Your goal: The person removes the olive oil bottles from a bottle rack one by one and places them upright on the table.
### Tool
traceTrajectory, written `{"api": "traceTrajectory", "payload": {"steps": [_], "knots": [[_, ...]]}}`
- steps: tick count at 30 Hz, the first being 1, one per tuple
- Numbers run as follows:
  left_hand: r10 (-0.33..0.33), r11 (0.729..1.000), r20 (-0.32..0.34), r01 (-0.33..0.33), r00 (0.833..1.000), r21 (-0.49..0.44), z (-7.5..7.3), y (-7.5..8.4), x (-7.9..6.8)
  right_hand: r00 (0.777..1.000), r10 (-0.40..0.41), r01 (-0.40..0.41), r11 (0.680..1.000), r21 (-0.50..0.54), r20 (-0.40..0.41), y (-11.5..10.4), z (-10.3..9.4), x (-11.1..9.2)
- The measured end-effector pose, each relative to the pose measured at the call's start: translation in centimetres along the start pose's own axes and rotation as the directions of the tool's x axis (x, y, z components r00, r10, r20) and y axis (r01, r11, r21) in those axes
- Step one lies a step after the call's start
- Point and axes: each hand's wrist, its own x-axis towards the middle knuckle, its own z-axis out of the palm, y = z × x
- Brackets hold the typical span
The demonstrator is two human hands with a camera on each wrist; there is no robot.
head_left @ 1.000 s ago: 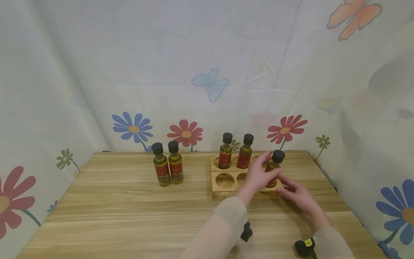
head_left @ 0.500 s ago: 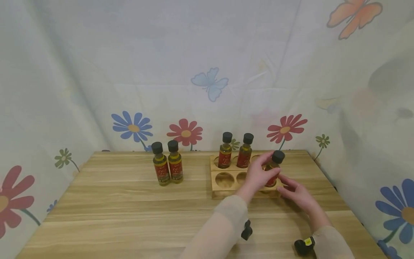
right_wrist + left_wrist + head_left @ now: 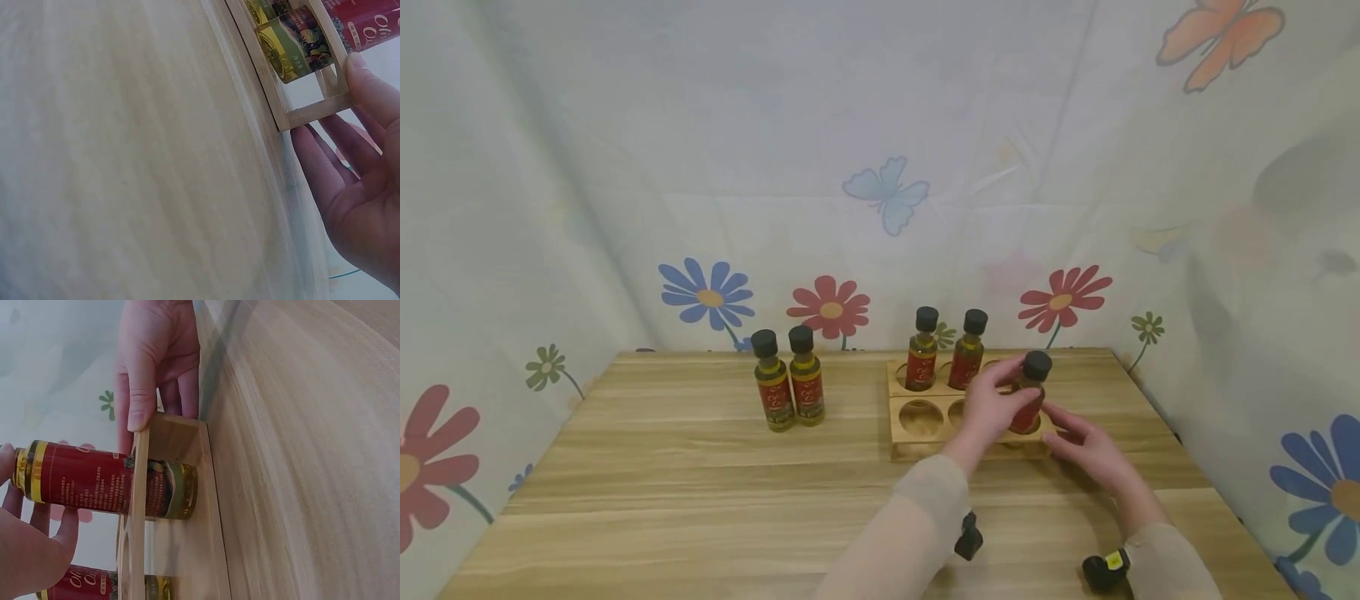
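Observation:
My left hand holds a small olive oil bottle with a red label and black cap, its fingers and thumb around the neck and upper part. The bottle passes through the front right hole of a two-tier wooden bottle rack, its lower end showing below the top board in the left wrist view. At the rack's right end, my right hand grips the corner. Its thumb lies at the top board and its fingers against the end panel. Two more bottles, a left one and a right one, stand in the back row.
On the table, left of the rack, two matching bottles stand side by side, one slightly left of the other. The front left hole of the rack holds no bottle. A flowered cloth hangs behind the table.
The left hand and its bottle have shifted slightly left, and the cap sits a little lower. The right hand and the rack look unmoved.

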Motion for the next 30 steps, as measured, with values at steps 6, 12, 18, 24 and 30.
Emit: {"api": "traceTrajectory", "payload": {"steps": [6, 12, 18, 24, 30], "knots": [[0.024, 0.998, -0.05, -0.027, 0.998, -0.051, -0.4, -0.5, -0.1, 1.0, -0.008, 0.007, 1.0, 0.01, 0.008, 0.0, 0.1, 0.0], [0.018, 0.993, -0.098, -0.029, 0.995, -0.115, -0.7, 0.1, -0.1, 1.0, -0.002, 0.002, 1.0, 0.016, 0.014, -0.1, 0.1, -0.1], [0.053, 0.98, -0.12, -0.075, 0.991, -0.183, -1.1, 1.3, 0.2, 1.0, 0.008, -0.008, 1.0, 0.02, 0.018, -0.3, 0.2, -0.1], [0.074, 0.968, -0.135, -0.103, 0.988, -0.23, -1.7, 2.5, 0.4, 1.0, -0.01, 0.009, 1.0, 0.012, 0.01, -0.2, 0.1, -0.1], [0.068, 0.975, -0.141, -0.096, 0.988, -0.201, -2.7, 3.0, 0.4, 1.0, 0.002, -0.003, 1.0, 0.01, 0.016, -0.3, 0.2, -0.1]]}}
